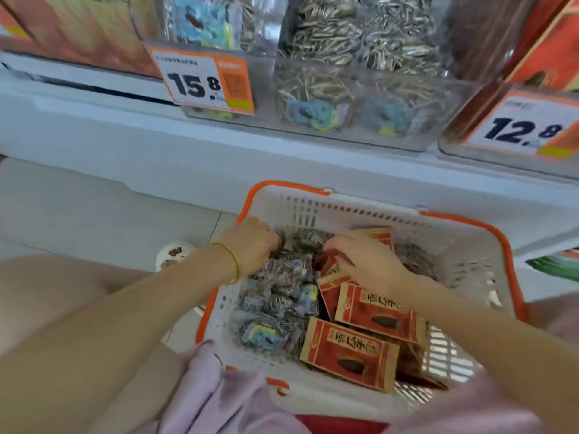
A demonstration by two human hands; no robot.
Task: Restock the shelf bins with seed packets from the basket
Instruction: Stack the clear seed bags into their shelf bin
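Observation:
A white basket with an orange rim (351,211) sits on the floor below the shelf. It holds clear packets of striped seeds (275,292) on its left side and red-and-tan packets (354,355) on its right. My left hand (253,245) reaches into the far left corner, its fingers curled round a clear seed packet. My right hand (363,255) is in the middle of the basket, fingers bent onto a red packet. Above, a clear shelf bin (360,98) holds more striped seed packets.
An orange price tag reading 15.8 (203,79) hangs on the left of the bin, and a 12.8 tag (526,126) marks the bin to the right. The white shelf edge (125,142) overhangs the basket. My knees flank the basket.

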